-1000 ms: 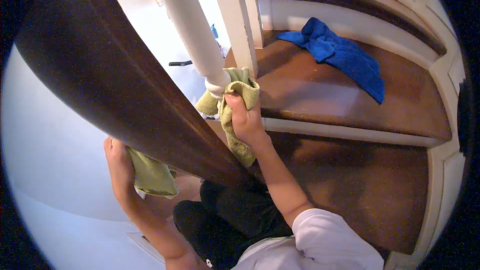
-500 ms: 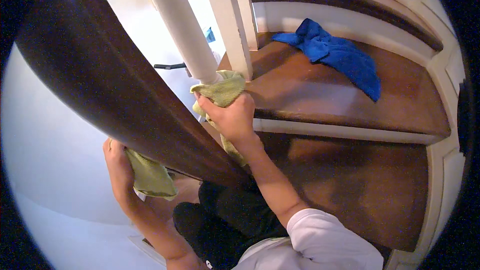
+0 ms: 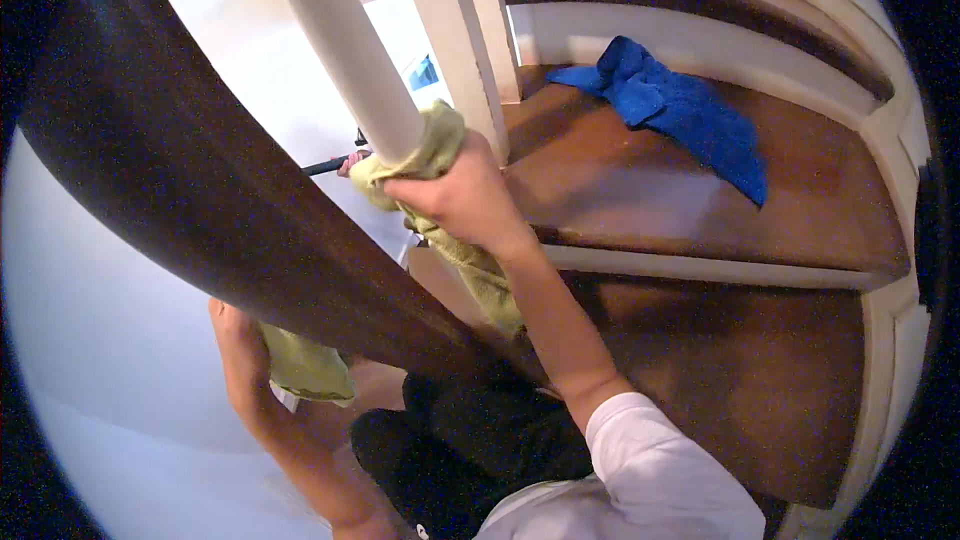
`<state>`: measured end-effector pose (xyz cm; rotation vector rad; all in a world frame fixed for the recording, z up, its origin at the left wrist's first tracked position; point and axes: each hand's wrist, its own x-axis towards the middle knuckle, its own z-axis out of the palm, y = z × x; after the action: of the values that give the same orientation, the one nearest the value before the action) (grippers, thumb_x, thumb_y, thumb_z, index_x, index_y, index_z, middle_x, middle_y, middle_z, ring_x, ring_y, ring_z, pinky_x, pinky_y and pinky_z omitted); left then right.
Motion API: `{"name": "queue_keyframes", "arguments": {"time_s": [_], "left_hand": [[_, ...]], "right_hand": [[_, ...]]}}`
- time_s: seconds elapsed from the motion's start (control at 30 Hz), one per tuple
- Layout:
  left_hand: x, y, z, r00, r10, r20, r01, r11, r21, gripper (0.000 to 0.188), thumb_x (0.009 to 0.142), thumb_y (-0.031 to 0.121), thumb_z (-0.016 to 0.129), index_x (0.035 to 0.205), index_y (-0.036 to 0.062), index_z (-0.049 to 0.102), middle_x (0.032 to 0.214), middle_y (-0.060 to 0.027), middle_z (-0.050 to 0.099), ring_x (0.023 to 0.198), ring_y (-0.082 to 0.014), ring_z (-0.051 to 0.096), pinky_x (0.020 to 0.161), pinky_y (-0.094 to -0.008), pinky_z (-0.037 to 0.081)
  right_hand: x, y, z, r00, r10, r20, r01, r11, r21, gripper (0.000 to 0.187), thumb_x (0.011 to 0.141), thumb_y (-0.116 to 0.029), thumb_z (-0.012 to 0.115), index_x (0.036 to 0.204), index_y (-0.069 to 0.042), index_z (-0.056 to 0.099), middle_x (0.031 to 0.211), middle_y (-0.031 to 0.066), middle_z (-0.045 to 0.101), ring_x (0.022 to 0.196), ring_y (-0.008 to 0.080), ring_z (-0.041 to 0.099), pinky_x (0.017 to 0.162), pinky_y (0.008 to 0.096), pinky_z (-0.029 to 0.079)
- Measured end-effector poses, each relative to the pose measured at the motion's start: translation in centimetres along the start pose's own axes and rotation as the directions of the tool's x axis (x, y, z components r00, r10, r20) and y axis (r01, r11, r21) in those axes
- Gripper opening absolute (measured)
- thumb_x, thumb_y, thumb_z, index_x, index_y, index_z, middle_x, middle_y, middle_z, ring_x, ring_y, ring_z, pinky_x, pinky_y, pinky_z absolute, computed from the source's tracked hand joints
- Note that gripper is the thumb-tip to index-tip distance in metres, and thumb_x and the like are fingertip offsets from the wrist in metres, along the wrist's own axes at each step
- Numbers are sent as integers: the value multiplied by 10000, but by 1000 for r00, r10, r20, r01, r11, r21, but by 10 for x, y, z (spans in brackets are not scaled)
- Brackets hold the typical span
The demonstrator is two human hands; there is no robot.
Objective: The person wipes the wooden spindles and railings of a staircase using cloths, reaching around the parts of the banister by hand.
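My right hand [image 3: 468,192] grips a yellow-green cloth [image 3: 440,145] wrapped around a white round baluster [image 3: 350,50]. The cloth's loose length hangs below my wrist, beside the dark wooden handrail [image 3: 250,190]. On the handrail's outer left side, my left hand [image 3: 237,345] is closed on a yellow-green cloth [image 3: 308,368] that droops from it. Its fingertips are partly hidden, and I cannot tell whether both hands hold the same cloth.
A crumpled blue cloth [image 3: 680,115] lies on the brown wooden stair tread [image 3: 620,180] at the right. Square white posts [image 3: 455,50] stand behind the baluster. Beyond the handrail, a dark rod [image 3: 325,167] shows with a small pinkish shape at its end.
My right hand and its cloth have moved up the baluster, and more of the hanging cloth shows. My left hand has shifted slightly down. The pinkish shape has appeared by the rod.
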<state>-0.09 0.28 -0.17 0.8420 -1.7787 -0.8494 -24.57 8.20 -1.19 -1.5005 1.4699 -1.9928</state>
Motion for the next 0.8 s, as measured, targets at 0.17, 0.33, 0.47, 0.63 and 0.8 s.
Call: {"name": "queue_keyframes", "arguments": {"time_s": [0.17,0.33,0.47,0.63,0.8], "left_hand": [[1,-9,3,996,-74,-44,69,993,-97,358,830,263,452,933,-60,568,922,-98,599,849,-191,522,794,-313,408],[0,2,-1,995,-89,-37,88,996,-35,343,830,272,458,877,-49,571,855,-84,599,796,-179,520,740,-302,414],[1,7,1,997,-81,7,81,995,-65,331,851,266,438,835,-39,565,799,-75,584,750,-162,509,697,-299,417],[3,0,-2,996,-83,-15,82,995,-58,324,867,260,430,872,-36,562,843,-77,585,757,-163,508,710,-299,418],[4,-7,4,998,-48,-42,45,996,-77,347,870,277,425,938,-35,563,872,-79,585,799,-169,516,746,-306,415]], "right_hand": [[26,17,-24,889,63,454,-219,929,299,498,558,-3,681,1041,6,559,885,65,606,834,153,581,740,299,469],[28,19,-20,856,-3,518,-235,889,393,550,549,-24,678,1079,3,533,940,81,590,822,172,577,757,292,458],[-1,0,4,988,62,139,-103,944,313,349,626,-65,705,942,36,597,860,96,630,830,166,599,738,290,471],[-7,7,18,986,-2,-167,20,995,103,402,683,-131,733,1008,45,577,945,118,640,831,177,610,756,296,478],[1,38,-31,868,79,490,-367,767,527,471,709,-127,677,1141,-22,521,1060,91,590,1004,162,538,841,293,441]]}}
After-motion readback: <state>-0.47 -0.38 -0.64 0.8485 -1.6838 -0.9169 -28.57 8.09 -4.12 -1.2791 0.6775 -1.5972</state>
